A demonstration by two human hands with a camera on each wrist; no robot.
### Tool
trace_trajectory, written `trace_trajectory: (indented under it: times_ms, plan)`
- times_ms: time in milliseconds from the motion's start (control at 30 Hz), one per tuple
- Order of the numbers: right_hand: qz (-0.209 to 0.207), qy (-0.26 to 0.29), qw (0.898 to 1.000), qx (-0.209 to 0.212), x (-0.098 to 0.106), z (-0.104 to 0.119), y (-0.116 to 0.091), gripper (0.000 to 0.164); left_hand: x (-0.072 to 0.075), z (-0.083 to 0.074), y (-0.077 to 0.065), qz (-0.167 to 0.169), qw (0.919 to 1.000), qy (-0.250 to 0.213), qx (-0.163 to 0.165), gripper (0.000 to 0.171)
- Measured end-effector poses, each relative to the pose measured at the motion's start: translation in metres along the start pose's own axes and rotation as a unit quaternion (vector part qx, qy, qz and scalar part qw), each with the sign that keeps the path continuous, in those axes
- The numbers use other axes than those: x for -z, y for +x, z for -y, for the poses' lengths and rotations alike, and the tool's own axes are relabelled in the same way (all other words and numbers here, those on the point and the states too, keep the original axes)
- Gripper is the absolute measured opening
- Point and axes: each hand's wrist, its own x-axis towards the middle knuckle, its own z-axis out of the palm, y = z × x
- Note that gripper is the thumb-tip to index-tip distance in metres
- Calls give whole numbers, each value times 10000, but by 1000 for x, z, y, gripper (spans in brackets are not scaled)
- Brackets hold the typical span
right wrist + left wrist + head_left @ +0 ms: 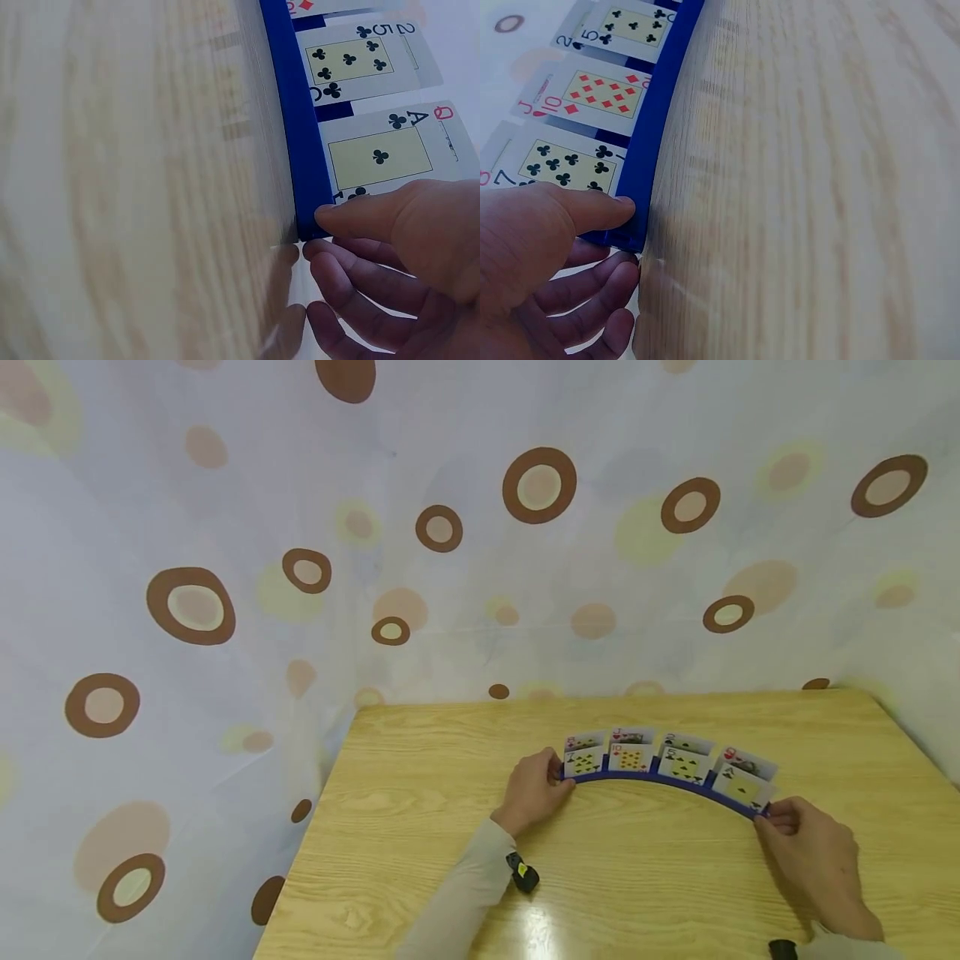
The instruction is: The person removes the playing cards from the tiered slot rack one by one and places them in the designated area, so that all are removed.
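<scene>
A curved blue card holder (633, 775) stands on the table in the head view, playing cards upright in it in two rows. In front are a seven of clubs (583, 762), a ten of diamonds (630, 758), a five of clubs (684, 767) and an ace of clubs (742, 787). Behind them, a jack, a two and a queen show their upper parts. My left hand (534, 789) pinches the holder's left end, thumb (604, 210) on its front. At the other end my right hand (813, 856) pinches it likewise, its thumb (360, 217) over the front edge.
The wooden table (420, 777) reaches back to a pale curtain (465, 577) with brown and yellow circles, which also hangs along the left side. A dark strap (522, 872) sits at the left wrist. Light glares off the table near its front.
</scene>
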Motion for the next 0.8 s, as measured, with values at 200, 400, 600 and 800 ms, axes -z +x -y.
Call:
trace_trajectory:
  times_ms: [200, 400, 600, 800]
  plan:
    - [65, 36, 9998, 163, -5, 7, 4, 23, -6, 22, -2, -254, 9996, 58, -108, 23]
    - [328, 119, 9992, 193, -13, 16, 8, 24, 13, 19, -13, -241, 9997, 17, 96, 24]
    - [400, 291, 9978, 436, -21, 27, 8, 22, 28, 22, -24, -266, 9992, 141, 245, 23]
    - [418, 322, 9966, 639, -29, 38, 9, 21, 35, 33, -32, -408, 9985, 110, 360, 22]
